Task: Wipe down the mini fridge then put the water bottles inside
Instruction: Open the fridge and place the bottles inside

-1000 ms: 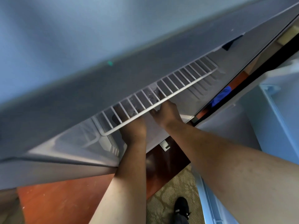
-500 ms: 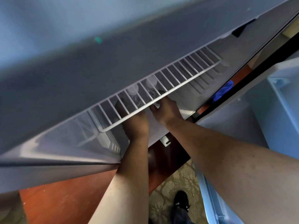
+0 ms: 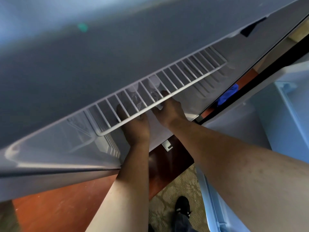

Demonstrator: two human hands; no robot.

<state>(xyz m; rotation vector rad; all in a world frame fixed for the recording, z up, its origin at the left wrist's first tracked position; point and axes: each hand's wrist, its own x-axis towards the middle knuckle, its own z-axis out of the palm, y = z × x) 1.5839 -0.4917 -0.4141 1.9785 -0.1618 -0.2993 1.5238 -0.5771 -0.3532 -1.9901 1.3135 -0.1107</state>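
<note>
A: Entry. Both hands are inside the mini fridge [image 3: 50,148], below the white wire shelf [image 3: 160,91]. Through the shelf bars, two clear water bottles [image 3: 151,92] with pale caps show, standing close together in the lower compartment.

B: Hand states?

A: The left hand [image 3: 133,124] is curled with fingers reaching up past the bars toward the nearer bottle; whether it grips cannot be told, since the shelf hides the fingertips. The right hand [image 3: 168,109] is cupped against the other bottle, fingers bent around something clear and crinkled. Its closure cannot be confirmed either.

B: Handling judgement?

A: The bottles look thin-walled and ribbed, so probably light-to-moderate when full, yielding under squeeze, and somewhat slick. Best held around the mid-body, not the cap.

B: Anything else?

A: A blue cloth [image 3: 228,96] lies behind the fridge's right edge; the door [image 3: 284,114] stands open at right.
</note>
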